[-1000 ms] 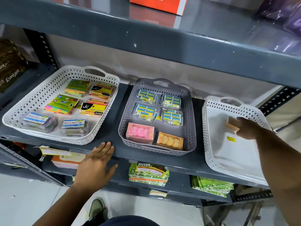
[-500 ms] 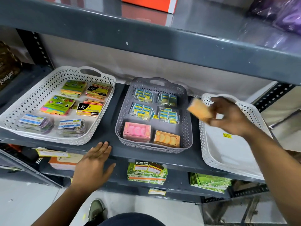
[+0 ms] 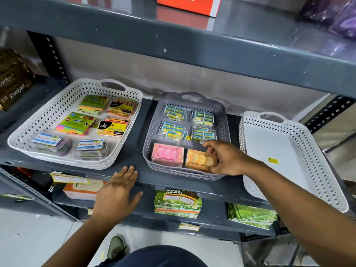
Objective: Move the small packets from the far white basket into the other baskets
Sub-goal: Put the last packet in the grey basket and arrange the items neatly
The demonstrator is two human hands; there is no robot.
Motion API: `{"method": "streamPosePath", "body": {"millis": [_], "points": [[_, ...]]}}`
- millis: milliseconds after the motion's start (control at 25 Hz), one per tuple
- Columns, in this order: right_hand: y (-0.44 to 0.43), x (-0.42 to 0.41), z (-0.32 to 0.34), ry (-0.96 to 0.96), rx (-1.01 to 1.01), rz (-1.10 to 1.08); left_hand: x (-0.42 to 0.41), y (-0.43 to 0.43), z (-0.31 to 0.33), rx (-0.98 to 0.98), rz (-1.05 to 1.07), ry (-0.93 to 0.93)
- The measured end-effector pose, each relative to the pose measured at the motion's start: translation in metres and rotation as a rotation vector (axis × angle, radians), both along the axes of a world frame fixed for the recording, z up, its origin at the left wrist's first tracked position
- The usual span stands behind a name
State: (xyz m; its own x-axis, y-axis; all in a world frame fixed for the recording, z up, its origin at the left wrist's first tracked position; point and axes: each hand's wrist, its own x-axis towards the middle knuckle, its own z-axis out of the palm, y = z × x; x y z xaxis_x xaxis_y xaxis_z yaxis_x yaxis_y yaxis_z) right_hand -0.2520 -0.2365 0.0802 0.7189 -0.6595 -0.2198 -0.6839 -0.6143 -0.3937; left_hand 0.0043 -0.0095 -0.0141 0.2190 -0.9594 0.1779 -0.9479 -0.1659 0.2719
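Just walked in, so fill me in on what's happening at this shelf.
A person is sorting small packets between baskets. Their right hand grips the orange packet of round pieces at the front of the grey perforated basket, beside a pink packet. The left hand rests flat on the grey metal shelf edge. The white basket on the right holds no packets.

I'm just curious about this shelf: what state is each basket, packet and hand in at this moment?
Right white perforated plastic basket: no packets, only a yellow sticker.
Grey perforated plastic basket: holding packets.
Left white perforated plastic basket: holding packets.
Orange packet: in grey basket, gripped.
Right hand: closed on orange packet.
Left hand: flat on shelf edge.
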Motion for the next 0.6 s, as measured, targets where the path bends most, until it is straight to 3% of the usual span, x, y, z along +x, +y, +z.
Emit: {"method": "streamPosePath", "body": {"millis": [120, 240, 360, 440, 600], "points": [[-0.009, -0.001, 0.007, 0.049, 0.080, 0.013, 0.000, 0.000, 0.000, -0.007, -0.005, 0.003], [-0.041, 0.009, 0.020, -0.114, 0.043, -0.102, 0.000, 0.000, -0.001, -0.018, -0.010, -0.004], [-0.077, 0.032, 0.018, 0.117, -0.172, -0.069, 0.000, 0.000, -0.002, -0.023, -0.016, -0.010], [-0.087, 0.046, 0.007, 0.283, -0.162, -0.030, 0.000, -0.001, -0.001, -0.023, -0.015, -0.018], [-0.095, 0.061, -0.005, 0.354, -0.179, 0.017, 0.000, -0.001, -0.001, -0.028, -0.010, -0.042]]}}
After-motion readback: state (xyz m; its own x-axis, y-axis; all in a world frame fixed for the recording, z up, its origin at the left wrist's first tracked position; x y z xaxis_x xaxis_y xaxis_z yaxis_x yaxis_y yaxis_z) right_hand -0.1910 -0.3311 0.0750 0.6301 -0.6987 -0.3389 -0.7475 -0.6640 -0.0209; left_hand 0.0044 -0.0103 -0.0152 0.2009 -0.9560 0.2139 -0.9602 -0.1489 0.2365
